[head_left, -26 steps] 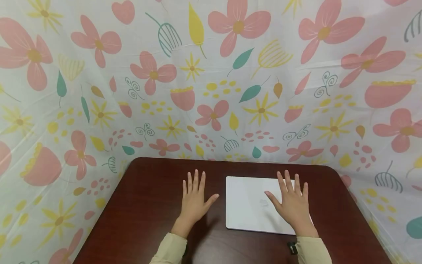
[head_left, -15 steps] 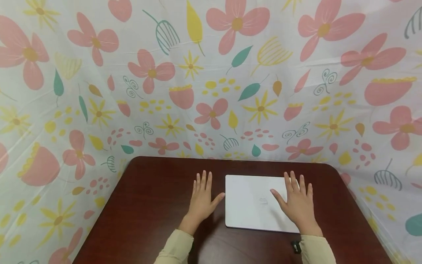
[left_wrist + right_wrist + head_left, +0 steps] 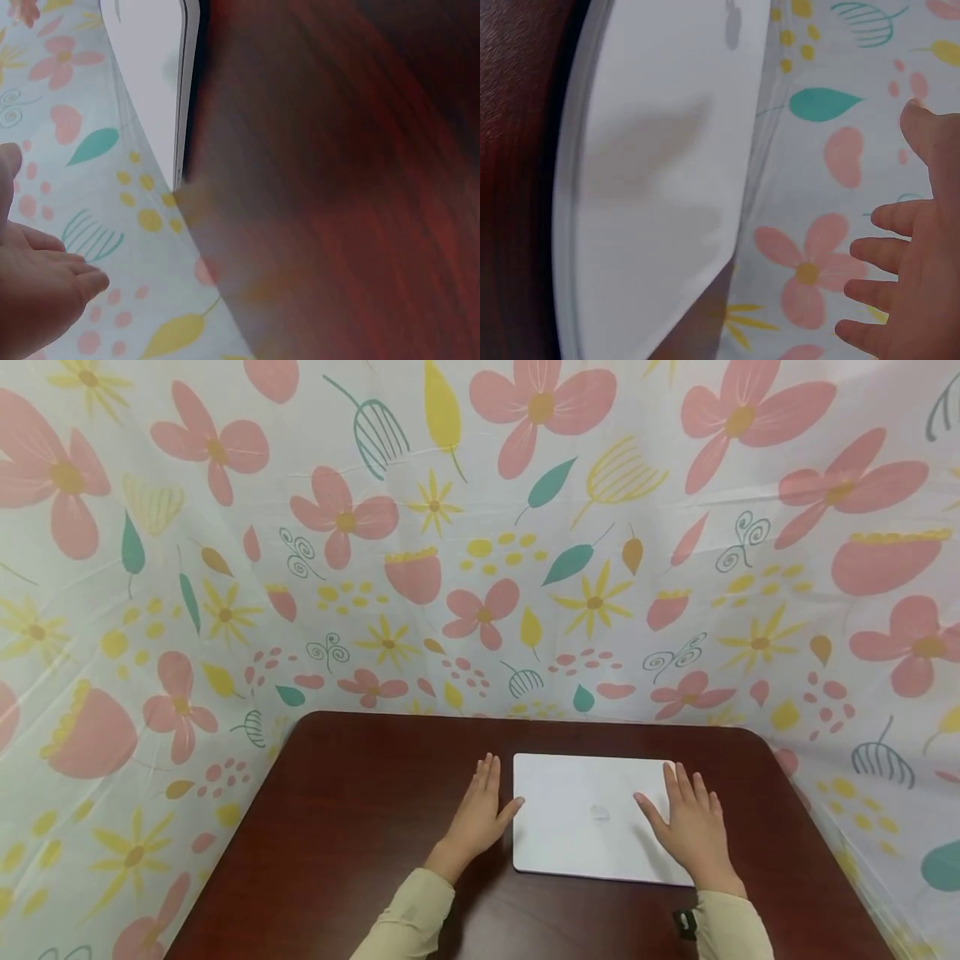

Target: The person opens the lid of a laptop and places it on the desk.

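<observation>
White and lid-down, the laptop lies flat on the dark tabletop. I judge its handling not yet begun, all of it left. My left grip, fingers straight, hovers beside its left edge; my right grip, spread, hovers over the right edge. Neither holds anything. Room is widest leftward, narrow toward the patterned cloth.

The brown table bears a closed laptop.
</observation>
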Action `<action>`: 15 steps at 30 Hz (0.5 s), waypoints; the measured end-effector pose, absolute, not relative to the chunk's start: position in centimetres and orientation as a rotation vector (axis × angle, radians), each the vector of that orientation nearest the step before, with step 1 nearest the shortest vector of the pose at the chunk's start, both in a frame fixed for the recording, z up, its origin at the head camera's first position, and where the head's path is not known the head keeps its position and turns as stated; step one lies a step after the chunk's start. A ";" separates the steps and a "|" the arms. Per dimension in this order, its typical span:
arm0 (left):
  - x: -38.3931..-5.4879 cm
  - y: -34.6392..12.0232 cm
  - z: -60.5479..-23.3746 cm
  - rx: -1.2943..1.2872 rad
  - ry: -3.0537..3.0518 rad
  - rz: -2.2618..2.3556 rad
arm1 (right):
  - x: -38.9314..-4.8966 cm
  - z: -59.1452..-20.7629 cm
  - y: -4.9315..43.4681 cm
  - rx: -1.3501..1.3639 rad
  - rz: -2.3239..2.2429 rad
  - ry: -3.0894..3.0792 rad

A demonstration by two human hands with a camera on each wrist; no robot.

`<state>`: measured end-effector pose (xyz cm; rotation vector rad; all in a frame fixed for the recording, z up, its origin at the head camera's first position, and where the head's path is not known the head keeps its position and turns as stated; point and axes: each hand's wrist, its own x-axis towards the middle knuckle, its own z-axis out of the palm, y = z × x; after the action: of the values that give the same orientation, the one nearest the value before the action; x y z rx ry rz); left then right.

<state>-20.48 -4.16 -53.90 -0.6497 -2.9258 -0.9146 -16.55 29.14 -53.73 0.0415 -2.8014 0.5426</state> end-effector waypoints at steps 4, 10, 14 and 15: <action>-20.4 -3.4 -54.7 -0.666 -2.969 -1.125 | -16.6 -54.5 30.0 -0.024 0.600 -2.866; -20.2 -2.2 -56.1 -0.619 -2.984 -1.343 | -16.7 -55.5 31.2 -0.178 0.777 -3.073; -19.9 -1.5 -56.9 -0.568 -3.002 -1.383 | -16.8 -55.9 31.7 -0.255 0.900 -3.127; -19.8 -1.4 -57.0 -0.556 -3.004 -1.398 | -16.8 -56.0 31.8 -0.278 0.936 -3.118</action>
<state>-19.82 -1.40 -57.03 -0.5555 -3.0035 -1.3976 -16.83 31.75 -55.96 -0.2781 -3.1179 0.9357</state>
